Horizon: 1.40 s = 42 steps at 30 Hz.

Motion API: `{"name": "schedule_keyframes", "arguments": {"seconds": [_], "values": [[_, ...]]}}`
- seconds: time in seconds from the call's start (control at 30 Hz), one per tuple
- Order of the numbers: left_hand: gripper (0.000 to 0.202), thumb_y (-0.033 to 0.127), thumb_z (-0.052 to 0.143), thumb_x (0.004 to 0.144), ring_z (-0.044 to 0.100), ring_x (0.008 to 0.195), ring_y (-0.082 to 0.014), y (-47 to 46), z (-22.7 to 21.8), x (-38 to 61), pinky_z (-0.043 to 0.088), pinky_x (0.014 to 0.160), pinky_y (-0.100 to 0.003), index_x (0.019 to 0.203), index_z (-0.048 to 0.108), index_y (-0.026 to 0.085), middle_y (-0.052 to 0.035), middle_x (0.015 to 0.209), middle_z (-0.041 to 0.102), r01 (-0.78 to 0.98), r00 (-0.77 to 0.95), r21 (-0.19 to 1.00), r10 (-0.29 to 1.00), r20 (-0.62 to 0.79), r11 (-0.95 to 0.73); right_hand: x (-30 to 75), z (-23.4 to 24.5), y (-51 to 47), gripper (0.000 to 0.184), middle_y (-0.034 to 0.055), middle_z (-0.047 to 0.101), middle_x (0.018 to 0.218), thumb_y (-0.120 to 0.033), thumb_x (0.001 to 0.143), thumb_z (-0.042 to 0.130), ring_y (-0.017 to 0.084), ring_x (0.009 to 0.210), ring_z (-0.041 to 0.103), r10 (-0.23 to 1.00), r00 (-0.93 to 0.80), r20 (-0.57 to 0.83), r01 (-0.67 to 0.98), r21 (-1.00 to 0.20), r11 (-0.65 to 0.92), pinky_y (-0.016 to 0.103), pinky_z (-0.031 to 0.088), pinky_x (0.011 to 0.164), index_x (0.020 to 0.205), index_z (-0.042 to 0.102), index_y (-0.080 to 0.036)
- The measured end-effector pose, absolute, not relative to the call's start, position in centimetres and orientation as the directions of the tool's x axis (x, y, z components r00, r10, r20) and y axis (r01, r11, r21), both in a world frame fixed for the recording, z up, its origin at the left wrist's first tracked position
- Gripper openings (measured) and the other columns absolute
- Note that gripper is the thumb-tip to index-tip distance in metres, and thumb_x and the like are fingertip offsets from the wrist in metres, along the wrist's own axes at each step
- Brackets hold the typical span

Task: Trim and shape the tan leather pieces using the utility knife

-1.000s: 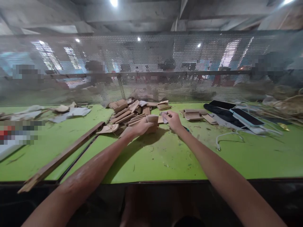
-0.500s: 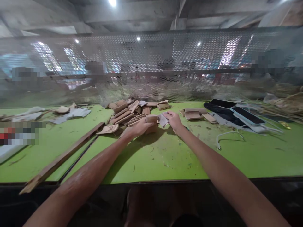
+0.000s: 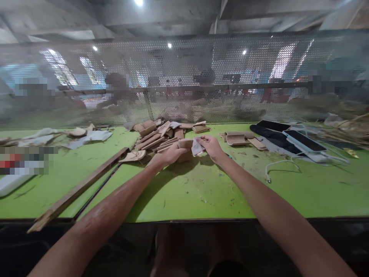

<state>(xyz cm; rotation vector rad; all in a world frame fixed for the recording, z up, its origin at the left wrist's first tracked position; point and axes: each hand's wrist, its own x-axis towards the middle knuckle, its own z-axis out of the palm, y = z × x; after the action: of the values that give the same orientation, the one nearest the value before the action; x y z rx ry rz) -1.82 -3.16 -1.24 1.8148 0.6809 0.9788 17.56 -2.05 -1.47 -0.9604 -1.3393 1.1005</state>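
My left hand (image 3: 172, 152) is closed around a flat tan piece (image 3: 185, 144) that looks like wood or bamboo, held above the green table. Pinched in my right hand (image 3: 212, 147) is a crumpled whitish sheet (image 3: 197, 147), perhaps cloth or sandpaper, which meets the right edge of the tan piece. Some of my right fingers are hidden behind the sheet. Just beyond my left hand lies a heap of similar tan pieces (image 3: 150, 140), and a curved light piece (image 3: 133, 156) rests at its near left.
A long wooden stick (image 3: 83, 184) juts over the front edge at left. On the right are more tan pieces (image 3: 238, 138), two phones (image 3: 305, 141) (image 3: 273, 125) and a white cable (image 3: 281, 163). A perforated screen (image 3: 178, 84) stands behind the green table (image 3: 196, 204), with people beyond it.
The whitish sheet has moved slightly left onto the edge of the tan piece, and the tan piece has tilted. Both hands keep their hold.
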Motion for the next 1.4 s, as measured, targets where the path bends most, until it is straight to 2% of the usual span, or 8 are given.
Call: {"name": "schedule_keyframes", "arguments": {"seconds": [0.2, 0.37, 0.63, 0.8, 0.97, 1.13, 1.23, 1.4], "values": [[0.041, 0.031, 0.066, 0.076, 0.067, 0.107, -0.0228, -3.1, -1.4, -2.1, 0.05, 0.103, -0.039, 0.114, 0.072, 0.016, -0.0105, 0.113, 0.074, 0.085, 0.486, 0.901, 0.807, 0.336, -0.426, 17.7, -1.4, -1.9, 0.032, 0.0027, 0.071, 0.07, -0.036, 0.066, 0.08, 0.016, 0.056, 0.062, 0.971, -0.077, 0.226, -0.056, -0.974, 0.222, 0.027, 0.049, 0.047, 0.092, 0.07, -0.019], [0.048, 0.038, 0.068, 0.079, 0.067, 0.101, -0.0242, -3.2, -1.8, -2.5, 0.053, 0.094, -0.039, 0.12, 0.068, 0.013, -0.0108, 0.112, 0.074, 0.188, 0.438, 0.908, 0.859, 0.264, -0.375, 18.7, -1.4, -1.6, 0.027, -0.0004, 0.066, 0.067, -0.022, 0.069, 0.065, 0.014, 0.054, 0.055, 0.951, -0.013, 0.308, 0.17, -0.937, 0.306, 0.025, 0.046, 0.05, 0.095, 0.071, -0.018], [0.045, 0.039, 0.065, 0.084, 0.065, 0.107, -0.0249, -3.6, -1.7, -2.6, 0.049, 0.101, -0.04, 0.122, 0.067, 0.015, -0.0108, 0.121, 0.072, 0.255, 0.416, 0.876, 0.864, 0.282, -0.409, 19.3, -1.8, -1.1, 0.034, 0.0012, 0.065, 0.072, -0.026, 0.074, 0.06, 0.017, 0.063, 0.056, 0.884, -0.008, 0.468, 0.345, -0.828, 0.441, 0.028, 0.045, 0.058, 0.106, 0.068, -0.018], [0.048, 0.029, 0.064, 0.082, 0.063, 0.109, -0.0231, -4.3, -1.4, -2.2, 0.047, 0.102, -0.038, 0.129, 0.061, 0.018, -0.0099, 0.125, 0.069, 0.217, 0.357, 0.88, 0.873, 0.332, -0.423, 18.7, -1.9, -1.2, 0.03, 0.0034, 0.069, 0.08, -0.031, 0.073, 0.065, 0.017, 0.066, 0.055, 0.851, -0.018, 0.526, 0.428, -0.765, 0.482, 0.03, 0.045, 0.066, 0.1, 0.07, -0.018], [0.058, 0.027, 0.071, 0.078, 0.064, 0.102, -0.0223, -4.8, -1.3, -1.2, 0.052, 0.09, -0.035, 0.133, 0.053, 0.018, -0.0099, 0.117, 0.066, 0.203, 0.418, 0.845, 0.824, 0.382, -0.495, 18.0, -1.5, -1.8, 0.019, 0.0043, 0.071, 0.083, -0.03, 0.073, 0.065, 0.019, 0.075, 0.059, 0.843, 0.026, 0.538, 0.419, -0.771, 0.479, 0.032, 0.047, 0.074, 0.086, 0.072, -0.019], [0.073, 0.03, 0.085, 0.068, 0.057, 0.123, -0.028, -5.3, -1.4, -0.4, 0.046, 0.107, -0.039, 0.133, 0.052, 0.016, -0.0135, 0.132, 0.061, 0.19, 0.45, 0.769, 0.751, 0.484, -0.61, 16.6, -1.5, -2.6, 0.016, 0.0038, 0.071, 0.08, -0.027, 0.072, 0.061, 0.02, 0.077, 0.061, 0.87, 0.024, 0.492, 0.354, -0.819, 0.453, 0.032, 0.048, 0.074, 0.082, 0.07, -0.019], [0.063, 0.029, 0.081, 0.073, 0.056, 0.129, -0.0282, -5.6, -0.9, -0.5, 0.044, 0.11, -0.037, 0.13, 0.057, 0.017, -0.0129, 0.137, 0.06, 0.166, 0.467, 0.77, 0.737, 0.489, -0.616, 16.1, -1.7, -2.8, 0.016, 0.0026, 0.069, 0.078, -0.03, 0.073, 0.057, 0.018, 0.075, 0.059, 0.895, -0.004, 0.447, 0.213, -0.874, 0.437, 0.03, 0.047, 0.07, 0.078, 0.068, -0.02], [0.042, 0.028, 0.072, 0.082, 0.064, 0.114, -0.0247, -5.7, -0.3, -0.8, 0.051, 0.101, -0.035, 0.121, 0.065, 0.017, -0.0104, 0.126, 0.069, 0.165, 0.375, 0.831, 0.813, 0.445, -0.531, 16.0, -1.4, -3.0, 0.022, -0.0003, 0.061, 0.067, -0.039, 0.077, 0.055, 0.015, 0.064, 0.052, 0.946, 0.016, 0.325, -0.058, -0.944, 0.325, 0.027, 0.044, 0.06, 0.068, 0.061, -0.02]]}}
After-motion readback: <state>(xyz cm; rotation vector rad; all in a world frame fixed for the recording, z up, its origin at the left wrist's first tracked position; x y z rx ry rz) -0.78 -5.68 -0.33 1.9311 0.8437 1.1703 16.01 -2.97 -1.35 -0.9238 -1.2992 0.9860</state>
